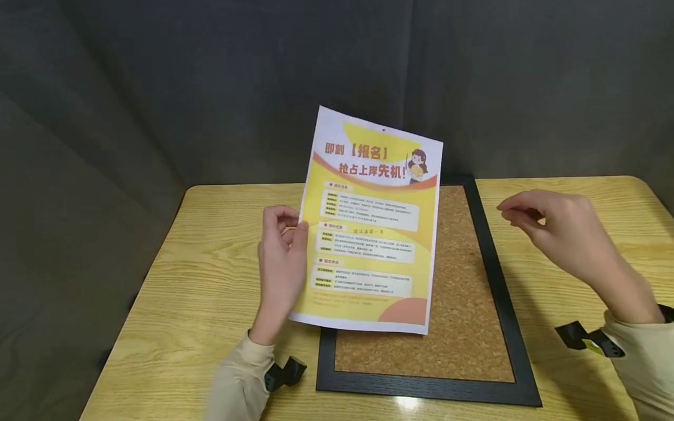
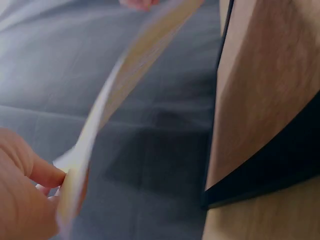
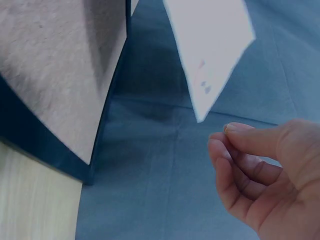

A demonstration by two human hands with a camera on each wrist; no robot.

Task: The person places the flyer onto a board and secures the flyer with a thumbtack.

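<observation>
My left hand pinches the left edge of a yellow and white printed flyer and holds it upright, tilted slightly right. Behind and below it a cork board in a black frame lies flat on the wooden table. In the left wrist view the flyer shows edge-on, blurred, beside my left hand. My right hand hovers right of the board, apart from the flyer, its fingers curled against the thumb. Nothing shows between the fingertips of the right hand. The flyer's blank back hangs above it.
Dark grey fabric walls close in the table at the back and left. Black wrist camera mounts sit at both cuffs. The board's black frame runs near the table's front edge.
</observation>
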